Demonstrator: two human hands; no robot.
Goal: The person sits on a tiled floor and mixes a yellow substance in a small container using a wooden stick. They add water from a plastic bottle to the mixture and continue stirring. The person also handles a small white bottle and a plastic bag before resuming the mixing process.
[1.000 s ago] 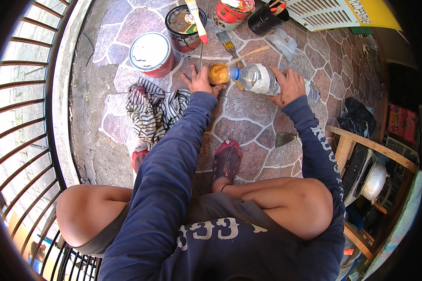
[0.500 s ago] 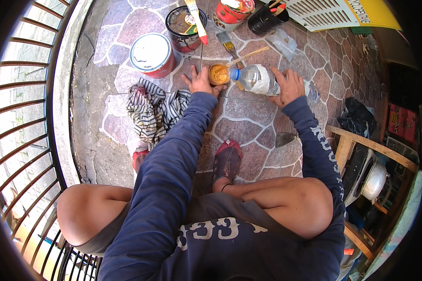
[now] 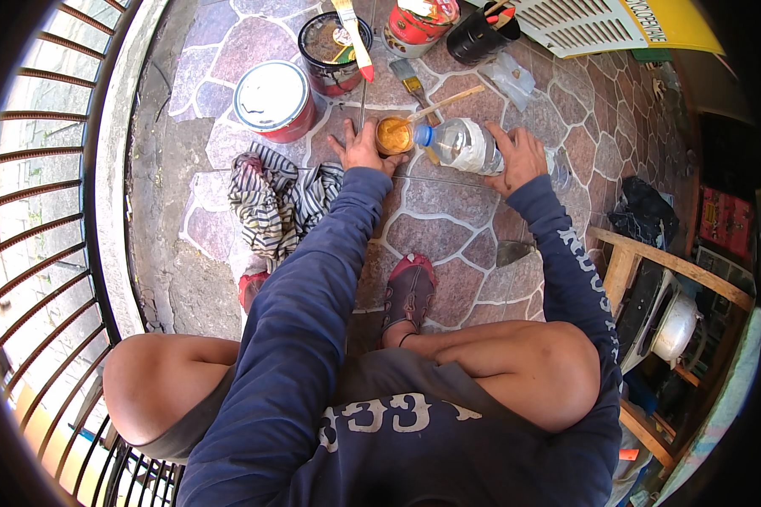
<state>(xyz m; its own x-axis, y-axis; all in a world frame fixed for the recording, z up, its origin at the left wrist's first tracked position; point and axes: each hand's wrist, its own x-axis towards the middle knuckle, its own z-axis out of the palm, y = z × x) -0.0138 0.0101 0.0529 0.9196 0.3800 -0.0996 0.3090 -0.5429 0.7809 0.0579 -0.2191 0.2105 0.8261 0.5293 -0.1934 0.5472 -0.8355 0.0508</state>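
A small cup of orange-yellow paint [image 3: 394, 135] stands on the stone-patterned floor, with a wooden stick [image 3: 448, 102] leaning out of it. My left hand [image 3: 365, 152] grips the cup's left and near sides between thumb and index finger, its other fingers spread. In my right hand [image 3: 520, 159] is a clear plastic bottle [image 3: 461, 145] with a pale label, gripped near its base. It is tilted nearly flat, its blue top at the cup's right rim. Whether liquid comes out is too small to tell. A flat paintbrush [image 3: 409, 82] lies beyond the cup.
At the far left stand a white-lidded paint can [image 3: 272, 97] and an open can [image 3: 334, 55] with a brush across it. Farther back are a red can [image 3: 418, 29] and a black holder [image 3: 482, 35]. A striped cloth [image 3: 279, 203] lies near my left forearm; a wooden frame [image 3: 668, 266] is at right.
My right hand and the bottle have shifted very slightly left. My left hand and the cup have kept their place.
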